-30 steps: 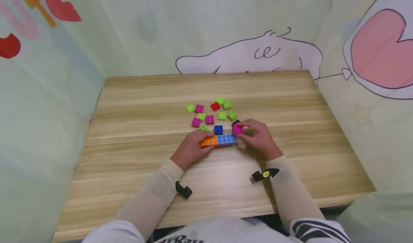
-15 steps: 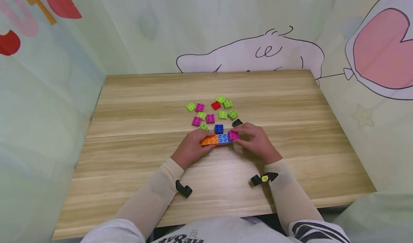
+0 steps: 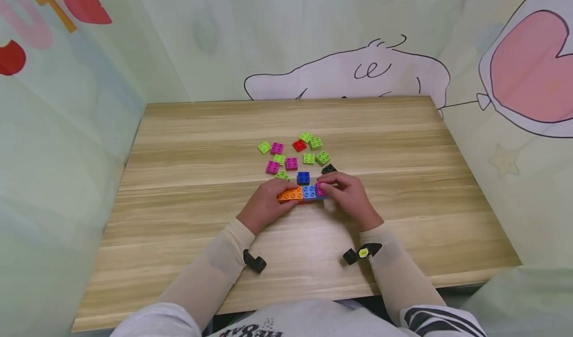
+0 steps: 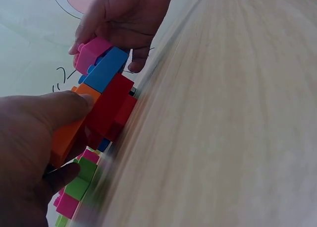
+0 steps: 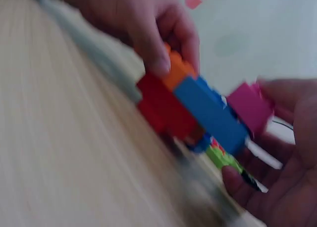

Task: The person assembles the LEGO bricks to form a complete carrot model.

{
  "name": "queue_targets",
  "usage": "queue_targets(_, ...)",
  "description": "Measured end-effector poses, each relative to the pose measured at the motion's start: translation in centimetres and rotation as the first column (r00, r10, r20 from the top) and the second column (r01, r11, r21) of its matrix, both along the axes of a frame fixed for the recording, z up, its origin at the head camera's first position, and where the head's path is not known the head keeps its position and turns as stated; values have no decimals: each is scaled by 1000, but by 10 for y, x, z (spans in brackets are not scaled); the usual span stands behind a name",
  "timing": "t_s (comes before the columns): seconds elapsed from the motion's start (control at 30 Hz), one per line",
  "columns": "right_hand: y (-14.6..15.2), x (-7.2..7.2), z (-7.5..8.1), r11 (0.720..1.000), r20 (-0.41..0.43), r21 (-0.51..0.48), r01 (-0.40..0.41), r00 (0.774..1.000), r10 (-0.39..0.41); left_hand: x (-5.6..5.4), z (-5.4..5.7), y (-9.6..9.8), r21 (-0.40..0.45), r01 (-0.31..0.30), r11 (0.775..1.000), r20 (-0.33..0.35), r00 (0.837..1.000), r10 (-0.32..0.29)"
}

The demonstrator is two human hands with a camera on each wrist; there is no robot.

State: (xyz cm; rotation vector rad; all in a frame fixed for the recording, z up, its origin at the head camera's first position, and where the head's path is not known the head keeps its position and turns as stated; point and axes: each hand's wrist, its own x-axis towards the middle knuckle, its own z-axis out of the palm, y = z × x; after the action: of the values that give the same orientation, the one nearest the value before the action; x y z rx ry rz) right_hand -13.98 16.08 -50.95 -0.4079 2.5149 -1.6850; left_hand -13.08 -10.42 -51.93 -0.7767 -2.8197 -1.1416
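My left hand [image 3: 264, 205] grips the orange brick [image 3: 291, 194] at the left end of a joined row, thumb in front and fingers behind. A light blue brick [image 3: 309, 192] continues the row to the right. Two red bricks [image 4: 111, 105] are stacked beneath, seen in the left wrist view. On the light blue brick's right end sits a magenta brick [image 5: 250, 108], slightly tilted in the right wrist view. My right hand [image 3: 351, 200] holds this magenta brick, its thumb over the studs and index finger behind. The other right fingers curl below, off the row.
A dark blue brick [image 3: 303, 178] stands right behind the row. A black brick [image 3: 329, 169] lies behind my right fingers. Farther back, several loose lime green bricks [image 3: 309, 159], magenta bricks [image 3: 291, 163] and one red brick [image 3: 299, 145] are scattered on the wooden table [image 3: 201, 143].
My right hand has brought the magenta brick leftward onto the light blue brick's right end, and its thumb has shifted over the top. The left hand has kept its grip in place.
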Motion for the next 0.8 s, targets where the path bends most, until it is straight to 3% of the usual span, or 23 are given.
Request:
queue_targets(0.1, -6, 2, 5, 997, 221, -39, 72, 973, -62, 0, 1, 0, -2, 4, 1000, 8, 1000, -4)
queue_targets(0.23, -8, 3, 7, 991, 446, -112, 68, 895, -11, 0, 2, 0, 3, 6, 1000, 14, 1000, -6)
queue_targets(0.3, -9, 2, 6, 982, 504, -179, 63, 863, 36, 1, 3, -1, 9, 5, 1000, 13, 1000, -5)
queue_targets(0.43, -11, 0, 4, 965, 522, -253, 69, 850, 76, 2, 3, -1, 16, 1, 1000, 11, 1000, -1)
queue_targets(0.57, -11, 0, 2, 977, 506, -203, 67, 861, 47, 2, 2, -2, 12, -4, 1000, 18, 1000, 4)
queue_targets(0.67, -8, 1, -1, 999, 401, -52, 12, 916, 9, 3, 2, -2, 12, -3, 1000, 20, 1000, 3)
queue_targets(0.73, -5, 1, -3, 997, 278, 65, -29, 960, 10, 2, 1, -2, 18, 3, 1000, 10, 1000, -4)
queue_targets(0.8, -3, 1, -5, 988, 140, 145, -61, 989, 41, 0, 0, -5, 34, 6, 999, -17, 1000, -5)
